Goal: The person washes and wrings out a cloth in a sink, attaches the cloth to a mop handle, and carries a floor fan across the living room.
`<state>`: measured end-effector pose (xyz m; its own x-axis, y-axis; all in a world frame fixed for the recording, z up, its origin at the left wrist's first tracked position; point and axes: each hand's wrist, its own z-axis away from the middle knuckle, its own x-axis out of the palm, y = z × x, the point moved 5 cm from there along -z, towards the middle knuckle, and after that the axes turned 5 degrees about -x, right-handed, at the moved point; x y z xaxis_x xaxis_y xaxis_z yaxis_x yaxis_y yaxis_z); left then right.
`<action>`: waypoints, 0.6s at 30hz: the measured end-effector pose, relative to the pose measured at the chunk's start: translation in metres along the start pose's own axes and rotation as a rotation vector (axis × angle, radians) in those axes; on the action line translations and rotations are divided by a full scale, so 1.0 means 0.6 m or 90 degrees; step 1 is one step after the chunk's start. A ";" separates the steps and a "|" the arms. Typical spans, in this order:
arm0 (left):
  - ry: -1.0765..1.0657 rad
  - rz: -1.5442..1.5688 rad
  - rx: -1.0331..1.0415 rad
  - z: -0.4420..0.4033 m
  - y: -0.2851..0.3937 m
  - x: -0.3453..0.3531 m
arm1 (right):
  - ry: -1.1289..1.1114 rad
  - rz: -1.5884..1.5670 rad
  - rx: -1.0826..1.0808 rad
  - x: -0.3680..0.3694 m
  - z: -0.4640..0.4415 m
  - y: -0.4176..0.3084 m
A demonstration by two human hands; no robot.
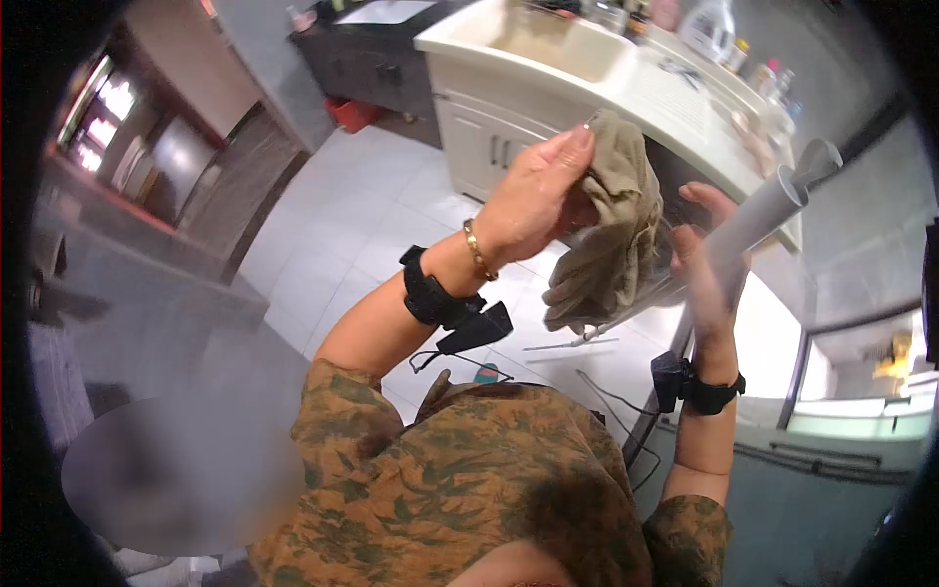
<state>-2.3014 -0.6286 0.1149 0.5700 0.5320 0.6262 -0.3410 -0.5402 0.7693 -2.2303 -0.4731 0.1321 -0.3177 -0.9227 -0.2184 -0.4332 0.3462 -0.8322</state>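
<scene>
My left hand grips a crumpled olive-grey cloth between thumb and fingers; its folds hang down in front of me. To the right, my right hand is around a grey pole, with the thumb and a finger showing on its left side. The pole's hollow upper end points toward the upper right. Its lower part slants down behind the cloth toward a thin crossbar near the floor. Part of the right hand's grip is hidden by the pole.
Ahead stands a white sink cabinet with bottles along its back. A red bin sits beneath a dark counter. White tiles cover the floor. Glass-panelled framing stands close on the right.
</scene>
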 end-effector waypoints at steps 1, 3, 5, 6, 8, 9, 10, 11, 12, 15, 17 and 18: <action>0.045 -0.005 0.025 0.014 0.017 -0.013 | -0.047 -0.023 -0.021 0.036 -0.012 0.001; 0.043 -0.039 0.066 0.040 0.057 -0.058 | -0.141 -0.069 -0.100 0.138 -0.035 0.002; 0.115 -0.097 0.101 -0.058 -0.024 -0.037 | -0.201 -0.034 -0.103 0.073 -0.074 0.120; 0.148 -0.144 0.128 -0.075 -0.030 -0.040 | -0.224 -0.052 -0.075 0.069 -0.087 0.158; 0.226 -0.196 0.178 -0.086 -0.022 -0.042 | -0.266 -0.116 -0.030 0.062 -0.119 0.167; 0.275 -0.221 0.212 -0.088 -0.019 -0.049 | -0.270 -0.121 -0.041 0.061 -0.132 0.180; 0.326 -0.247 0.244 -0.093 -0.012 -0.061 | -0.274 -0.128 -0.053 0.065 -0.149 0.194; 0.364 -0.231 0.253 -0.085 -0.007 -0.093 | -0.302 -0.121 -0.028 0.081 -0.158 0.195; 0.402 -0.219 0.267 -0.083 -0.003 -0.118 | -0.310 -0.138 -0.027 0.088 -0.171 0.209; 0.416 -0.113 0.258 -0.102 0.008 -0.161 | -0.338 -0.189 -0.017 0.091 -0.222 0.277; 0.412 -0.097 0.219 -0.119 0.011 -0.191 | -0.398 -0.242 -0.010 0.088 -0.243 0.336; 0.357 -0.099 0.124 -0.150 0.025 -0.244 | -0.366 -0.207 0.062 0.090 -0.241 0.359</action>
<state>-2.4571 -0.6558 0.0461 0.1040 0.8473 0.5208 -0.1133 -0.5102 0.8526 -2.4629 -0.4241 0.0150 0.3287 -0.9302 -0.1632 -0.3447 0.0427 -0.9377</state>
